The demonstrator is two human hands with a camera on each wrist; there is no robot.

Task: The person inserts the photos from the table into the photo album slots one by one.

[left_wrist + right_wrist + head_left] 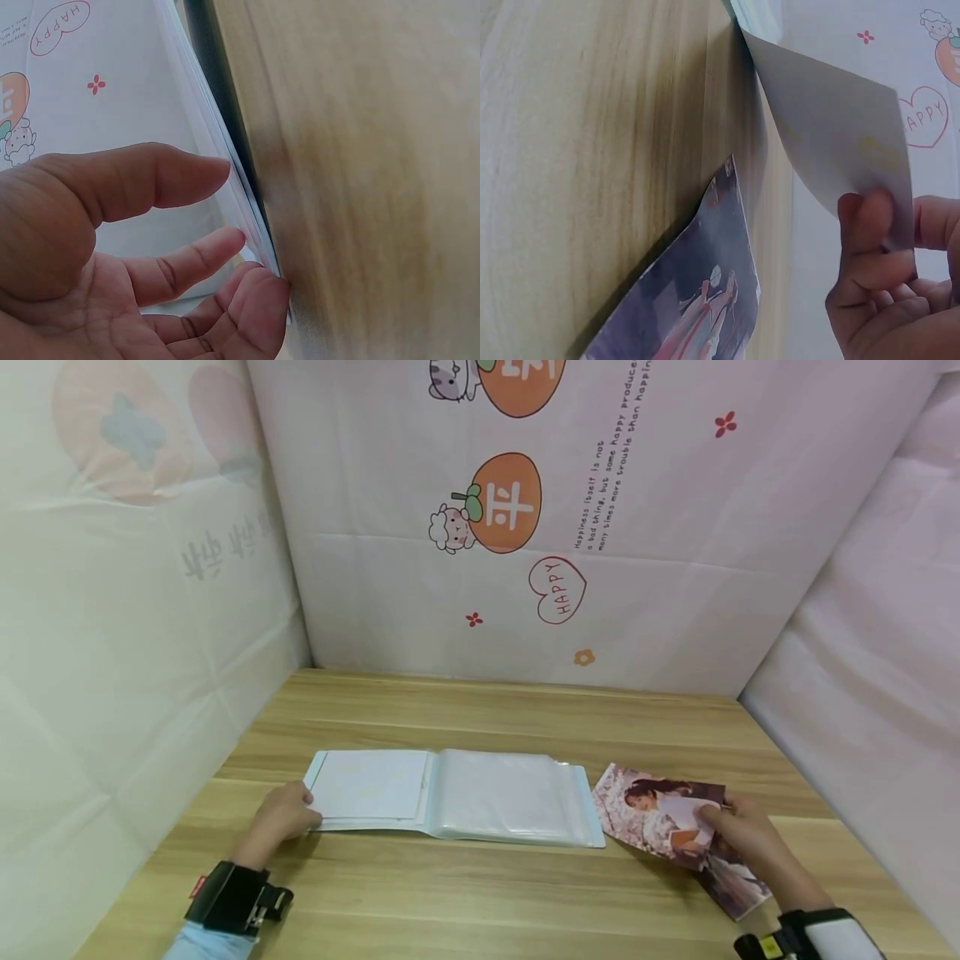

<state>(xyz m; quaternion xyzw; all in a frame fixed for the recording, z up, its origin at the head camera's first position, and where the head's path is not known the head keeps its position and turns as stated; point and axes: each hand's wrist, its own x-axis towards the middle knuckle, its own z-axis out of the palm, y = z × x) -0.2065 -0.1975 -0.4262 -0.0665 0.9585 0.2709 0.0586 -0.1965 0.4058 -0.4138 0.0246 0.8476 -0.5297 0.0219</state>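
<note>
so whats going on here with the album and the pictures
A person sits at a wooden table with an open photo album lying flat, its clear sleeves showing no pictures. The left hand rests against the album's left edge, fingertips touching the pages. The right hand pinches one photo, lifted at an angle just right of the album, with another photo lying on the table beneath it.

Wooden table (487, 893), light grain, ran to back & side walls. Walls covered w/ white printed sheeting (675, 568): orange fruit motif (506, 503) w/ sheep, "HAPPY" heart (557, 590) below it, small red flowers (725, 423), slanted text lines.
</note>
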